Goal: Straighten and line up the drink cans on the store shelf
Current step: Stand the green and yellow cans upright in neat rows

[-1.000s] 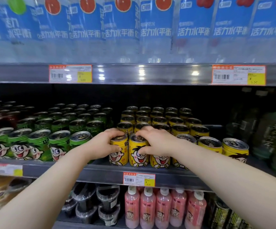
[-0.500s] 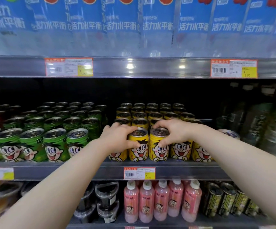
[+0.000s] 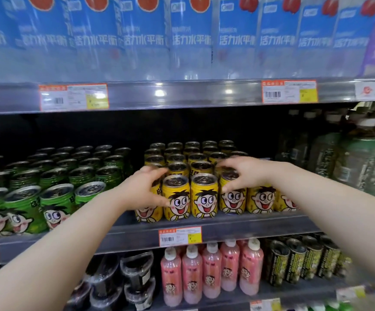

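- Yellow cans (image 3: pixel 204 198) stood in rows on the middle shelf (image 3: pixel 238 228).
- Left hand (image 3: pixel 141 189) gripped the leftmost front can (image 3: pixel 147 215); right hand (image 3: pixel 242 173) gripped the fourth can (image 3: pixel 232 200).
- Green cans (image 3: pixel 54 198) stood just left.

Two hands (image 3: pixel 141 191) (image 3: pixel 246 173), five front-row pink bottles (image 3: pixel 211 270)

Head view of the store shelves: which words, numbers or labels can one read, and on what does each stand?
"活力水平衡": blue bottle labels, top shelf.
Price tags: barcodes visible, print too blurred to read.
Yellow cans and green cans: lettering partly hidden or blurred, not readable.
Pink bottles and dark cans below: print too small to read.
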Demonstrator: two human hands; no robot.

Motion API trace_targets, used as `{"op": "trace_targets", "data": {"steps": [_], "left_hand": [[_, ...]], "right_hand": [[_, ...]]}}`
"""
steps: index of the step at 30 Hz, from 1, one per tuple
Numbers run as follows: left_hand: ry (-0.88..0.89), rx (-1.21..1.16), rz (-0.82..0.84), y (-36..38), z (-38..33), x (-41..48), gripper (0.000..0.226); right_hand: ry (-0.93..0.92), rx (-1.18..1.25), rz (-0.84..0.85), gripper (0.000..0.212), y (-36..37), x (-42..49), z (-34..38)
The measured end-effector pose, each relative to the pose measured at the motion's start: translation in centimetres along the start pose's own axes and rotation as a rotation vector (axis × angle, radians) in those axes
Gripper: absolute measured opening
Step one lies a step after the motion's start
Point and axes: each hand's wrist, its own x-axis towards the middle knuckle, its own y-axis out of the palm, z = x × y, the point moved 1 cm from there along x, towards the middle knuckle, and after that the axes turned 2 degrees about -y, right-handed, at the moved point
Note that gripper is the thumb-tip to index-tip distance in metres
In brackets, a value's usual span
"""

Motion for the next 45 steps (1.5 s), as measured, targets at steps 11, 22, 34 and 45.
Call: {"op": "trace_targets", "data": {"steps": [11,22,34,45], "left_hand": [[-0.031,-0.017,-0.003,0.7,1.7,0.0,0.078],[-0.089,-0.245,-0.003,1.2,3.0,-1.0,0.087],[-0.133,-0.446,-0.061,1.9,3.4,-2.0,0.102],[-0.065,-0.315,-0.229,2.0,2.6,-4.3,0.095]], "right_hand": [[0.009,0.086,0.142,0.068,-0.3,-0.2,-1.5],[0.184,-0.134,0.189,0.081,-1.5,-2.5,-4.4],[0.383,-0.228,0.242,0.102,-1.9,-4.2,-7.2],[0.189,-0.223,0.015,0.108,-0.3,-2.1,-1.1]]}}
